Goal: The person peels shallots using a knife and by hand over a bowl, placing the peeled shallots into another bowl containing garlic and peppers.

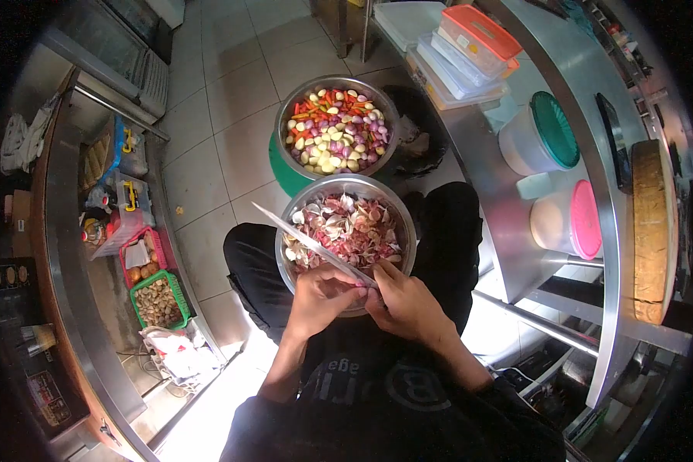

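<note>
A steel bowl [409,223] full of reddish and white peels and bulbs rests between the person's legs. Over its near rim, my left hand [321,299] and my right hand [405,302] meet. A knife [304,239] points up and to the left across the bowl, its handle end hidden among the fingers. A small pink piece [359,285] shows between the fingertips; which hand grips the knife is unclear. Beyond, a second steel bowl [282,115] holds peeled garlic, shallots and cut red and orange chillies, above a green round surface [283,174].
Steel shelving [485,177] on the right bears stacked plastic boxes [470,46], a green-lidded tub [543,135], a pink-lidded tub [566,219] and a round wooden block [648,231]. On the left shelf stand green [179,289] and pink [162,250] baskets. A black bag [423,142] lies beside the far bowl.
</note>
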Available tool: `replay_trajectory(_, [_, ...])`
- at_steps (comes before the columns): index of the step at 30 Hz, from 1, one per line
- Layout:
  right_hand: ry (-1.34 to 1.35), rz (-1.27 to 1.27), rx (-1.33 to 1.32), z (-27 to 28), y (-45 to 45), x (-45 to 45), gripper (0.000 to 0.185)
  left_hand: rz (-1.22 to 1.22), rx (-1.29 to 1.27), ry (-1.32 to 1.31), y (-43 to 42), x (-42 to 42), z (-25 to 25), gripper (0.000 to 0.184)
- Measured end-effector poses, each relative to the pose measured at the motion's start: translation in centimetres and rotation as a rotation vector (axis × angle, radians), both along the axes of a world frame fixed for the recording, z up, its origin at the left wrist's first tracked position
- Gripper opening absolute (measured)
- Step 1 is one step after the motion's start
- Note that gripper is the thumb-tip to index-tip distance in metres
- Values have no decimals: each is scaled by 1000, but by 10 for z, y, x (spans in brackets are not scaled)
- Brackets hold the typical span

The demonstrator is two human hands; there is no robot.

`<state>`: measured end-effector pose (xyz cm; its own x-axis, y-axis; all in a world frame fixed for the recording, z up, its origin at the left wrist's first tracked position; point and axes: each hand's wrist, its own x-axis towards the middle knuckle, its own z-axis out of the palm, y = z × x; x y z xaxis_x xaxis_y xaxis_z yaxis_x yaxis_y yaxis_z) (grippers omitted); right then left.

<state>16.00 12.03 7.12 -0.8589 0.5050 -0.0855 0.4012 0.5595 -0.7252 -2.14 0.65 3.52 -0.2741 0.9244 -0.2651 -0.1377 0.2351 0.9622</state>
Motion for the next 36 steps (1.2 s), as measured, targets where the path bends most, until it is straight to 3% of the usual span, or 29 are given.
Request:
replay_trajectory(2, [-4,-13,-14,4,0,-2,48,85,49,-277,3,4,4,17])
replay_trajectory(5, [81,-120,-32,10,-4,-6,36,177,97,-390,3,10,-2,20])
replay_trajectory(8, [137,-129,-33,4,-6,-6,45,242,119,-419,3,15,-3,21])
replay_trajectory(25, [411,-311,-173,22,-4,-8,32,241,144,-449,2,14,-2,21])
replay_trajectory(36, [250,-226,-48,8,-7,-4,29,213,111,-385,1,13,3,20])
